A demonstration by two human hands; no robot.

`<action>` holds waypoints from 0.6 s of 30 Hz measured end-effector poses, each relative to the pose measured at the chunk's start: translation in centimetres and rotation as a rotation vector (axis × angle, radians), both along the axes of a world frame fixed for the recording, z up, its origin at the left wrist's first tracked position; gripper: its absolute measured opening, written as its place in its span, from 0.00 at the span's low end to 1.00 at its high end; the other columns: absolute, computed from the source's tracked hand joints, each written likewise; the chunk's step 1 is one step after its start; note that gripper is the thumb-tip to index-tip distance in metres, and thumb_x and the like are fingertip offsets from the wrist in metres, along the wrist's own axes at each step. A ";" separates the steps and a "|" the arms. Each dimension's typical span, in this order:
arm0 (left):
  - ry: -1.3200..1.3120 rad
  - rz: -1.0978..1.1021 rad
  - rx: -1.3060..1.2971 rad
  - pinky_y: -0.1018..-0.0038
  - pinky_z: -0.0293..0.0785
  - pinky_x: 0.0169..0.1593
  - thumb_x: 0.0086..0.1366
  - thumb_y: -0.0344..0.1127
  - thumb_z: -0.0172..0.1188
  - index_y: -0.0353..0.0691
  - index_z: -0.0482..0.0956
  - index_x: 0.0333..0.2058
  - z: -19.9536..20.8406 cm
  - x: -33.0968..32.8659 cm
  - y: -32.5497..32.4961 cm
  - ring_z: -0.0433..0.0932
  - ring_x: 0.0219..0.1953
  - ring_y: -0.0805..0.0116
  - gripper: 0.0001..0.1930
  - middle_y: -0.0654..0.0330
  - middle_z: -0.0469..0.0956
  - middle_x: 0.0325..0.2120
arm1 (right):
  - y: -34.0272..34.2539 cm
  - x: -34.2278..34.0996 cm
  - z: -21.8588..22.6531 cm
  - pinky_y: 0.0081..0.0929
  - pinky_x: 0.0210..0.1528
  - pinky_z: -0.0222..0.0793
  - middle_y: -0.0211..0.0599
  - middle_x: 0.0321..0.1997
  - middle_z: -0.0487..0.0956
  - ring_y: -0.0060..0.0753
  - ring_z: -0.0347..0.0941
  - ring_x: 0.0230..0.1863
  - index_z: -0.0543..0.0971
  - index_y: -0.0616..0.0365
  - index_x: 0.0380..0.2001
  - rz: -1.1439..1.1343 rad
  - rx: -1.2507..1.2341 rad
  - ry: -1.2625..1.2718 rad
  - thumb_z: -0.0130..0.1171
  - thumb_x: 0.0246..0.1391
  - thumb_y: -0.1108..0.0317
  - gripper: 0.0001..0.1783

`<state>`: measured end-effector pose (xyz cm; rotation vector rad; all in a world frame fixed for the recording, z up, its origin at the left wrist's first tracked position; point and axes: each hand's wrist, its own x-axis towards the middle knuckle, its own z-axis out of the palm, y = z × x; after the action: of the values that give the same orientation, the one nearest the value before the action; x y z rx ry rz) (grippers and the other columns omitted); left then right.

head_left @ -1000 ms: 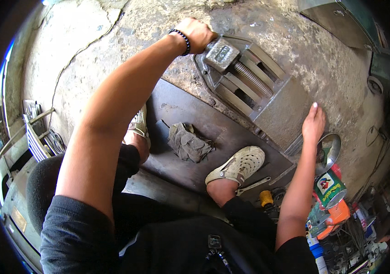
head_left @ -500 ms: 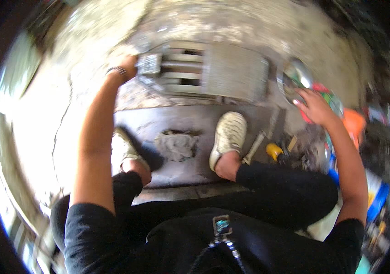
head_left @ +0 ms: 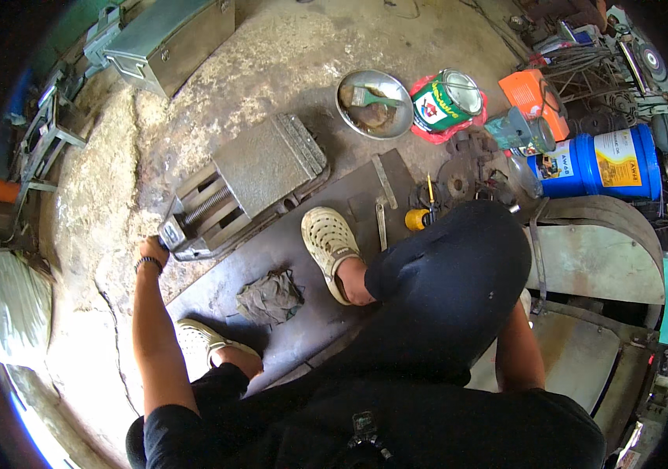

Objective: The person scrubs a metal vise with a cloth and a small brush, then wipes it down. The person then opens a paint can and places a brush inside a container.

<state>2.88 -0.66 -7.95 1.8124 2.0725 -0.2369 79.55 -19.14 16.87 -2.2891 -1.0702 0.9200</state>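
Observation:
A heavy metal machine vise (head_left: 271,168) lies on the floor in front of me, its long screw showing between two rails. At the screw end, my left hand (head_left: 153,250) is closed round the vise's dark end piece. Down behind my raised right knee goes my right forearm (head_left: 520,348); the hand itself is hidden there. Beyond the vise sits a round metal bowl (head_left: 346,95) with brownish liquid and a green-handled brush (head_left: 373,98) in it. A crumpled grey rag (head_left: 270,297) lies between my feet on a dark metal sheet (head_left: 209,301).
Right of the bowl stands a green can (head_left: 436,109) on red plastic. A flat bar (head_left: 385,180), a wrench (head_left: 381,225) and a yellow tool (head_left: 417,220) lie by my right foot. Blue buckets (head_left: 584,166) stand at right, a metal chest (head_left: 163,45) at far left.
My right hand has come back from beside the bowl and gone down behind my right knee. My left hand stays on the vise's end. The whole view has turned and sharpened.

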 end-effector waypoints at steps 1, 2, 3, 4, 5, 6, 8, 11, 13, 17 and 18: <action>0.010 -0.008 0.114 0.56 0.78 0.45 0.56 0.39 0.60 0.40 0.83 0.35 0.0 0.0 -1.0 0.81 0.40 0.43 0.11 0.41 0.81 0.33 | 0.3 1.1 -0.1 0.32 0.52 0.70 0.44 0.46 0.82 0.34 0.77 0.48 0.76 0.62 0.53 0.049 -0.021 -0.009 0.59 0.61 0.56 0.24; -0.062 0.038 0.088 0.55 0.75 0.49 0.55 0.37 0.63 0.41 0.78 0.43 0.1 -0.3 -1.6 0.79 0.42 0.43 0.16 0.43 0.81 0.34 | 1.1 1.9 -0.3 0.32 0.52 0.71 0.45 0.45 0.82 0.34 0.77 0.48 0.76 0.63 0.53 0.097 -0.030 -0.014 0.59 0.61 0.56 0.24; -0.124 0.040 0.092 0.55 0.73 0.53 0.53 0.37 0.66 0.41 0.73 0.50 0.6 -1.0 -2.9 0.77 0.46 0.43 0.24 0.43 0.80 0.39 | 2.4 2.3 -0.6 0.32 0.52 0.71 0.46 0.45 0.82 0.35 0.78 0.48 0.76 0.63 0.53 0.145 -0.023 -0.019 0.59 0.61 0.56 0.24; -0.113 0.030 0.092 0.55 0.71 0.56 0.51 0.37 0.69 0.41 0.69 0.56 1.0 -1.5 -3.8 0.75 0.49 0.43 0.33 0.43 0.79 0.43 | 4.1 2.5 -0.8 0.32 0.51 0.71 0.46 0.45 0.82 0.35 0.78 0.48 0.76 0.64 0.52 0.181 -0.004 -0.019 0.60 0.61 0.57 0.24; -0.045 0.077 0.058 0.55 0.69 0.58 0.49 0.38 0.71 0.42 0.62 0.61 1.6 -2.0 -4.4 0.73 0.53 0.43 0.41 0.42 0.75 0.48 | 6.0 2.4 -1.3 0.32 0.51 0.71 0.47 0.45 0.82 0.35 0.78 0.47 0.76 0.64 0.52 0.223 0.030 -0.027 0.60 0.61 0.57 0.24; 0.122 0.143 -0.046 0.55 0.68 0.61 0.47 0.39 0.73 0.44 0.55 0.66 2.5 -2.7 -4.8 0.70 0.56 0.42 0.49 0.41 0.72 0.53 | 8.6 2.0 -2.0 0.32 0.51 0.71 0.48 0.45 0.82 0.35 0.79 0.47 0.76 0.65 0.52 0.275 0.086 -0.045 0.60 0.61 0.57 0.24; 0.114 0.230 -0.110 0.56 0.67 0.62 0.50 0.40 0.71 0.45 0.53 0.69 4.5 -3.5 -4.6 0.68 0.59 0.43 0.49 0.41 0.69 0.57 | 12.3 0.8 -3.1 0.32 0.49 0.73 0.48 0.44 0.82 0.35 0.79 0.45 0.76 0.65 0.51 0.319 0.223 -0.097 0.60 0.60 0.57 0.24; 0.212 0.239 -0.153 0.56 0.68 0.62 0.54 0.37 0.64 0.46 0.56 0.68 7.9 -3.3 -3.6 0.69 0.60 0.46 0.42 0.43 0.70 0.58 | 15.0 -2.0 -5.2 0.31 0.45 0.74 0.45 0.42 0.83 0.34 0.80 0.43 0.77 0.63 0.51 0.297 0.431 -0.117 0.62 0.59 0.57 0.23; 0.207 0.222 -0.077 0.57 0.68 0.62 0.55 0.36 0.61 0.45 0.59 0.67 9.9 -2.3 -2.8 0.70 0.60 0.47 0.40 0.44 0.70 0.59 | 14.3 -3.5 -6.2 0.30 0.43 0.74 0.41 0.40 0.82 0.30 0.79 0.40 0.78 0.61 0.50 0.266 0.407 0.030 0.63 0.58 0.57 0.23; 0.151 0.160 0.049 0.59 0.67 0.64 0.55 0.36 0.60 0.41 0.65 0.64 12.8 -0.1 -0.4 0.69 0.60 0.46 0.35 0.45 0.70 0.59 | 9.8 -5.7 -6.9 0.25 0.40 0.73 0.33 0.37 0.82 0.25 0.76 0.34 0.80 0.55 0.48 0.282 0.450 0.304 0.63 0.59 0.60 0.16; 0.133 0.132 0.044 0.59 0.67 0.64 0.55 0.36 0.61 0.40 0.66 0.63 13.4 0.3 0.6 0.69 0.61 0.47 0.35 0.44 0.70 0.58 | 7.9 -6.2 -6.8 0.26 0.41 0.73 0.35 0.38 0.82 0.26 0.77 0.35 0.81 0.57 0.46 0.147 0.403 0.333 0.62 0.59 0.63 0.14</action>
<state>3.14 -0.04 5.48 1.7182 2.2953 -0.2849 73.39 -11.27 10.04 -1.6827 -1.1607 0.9934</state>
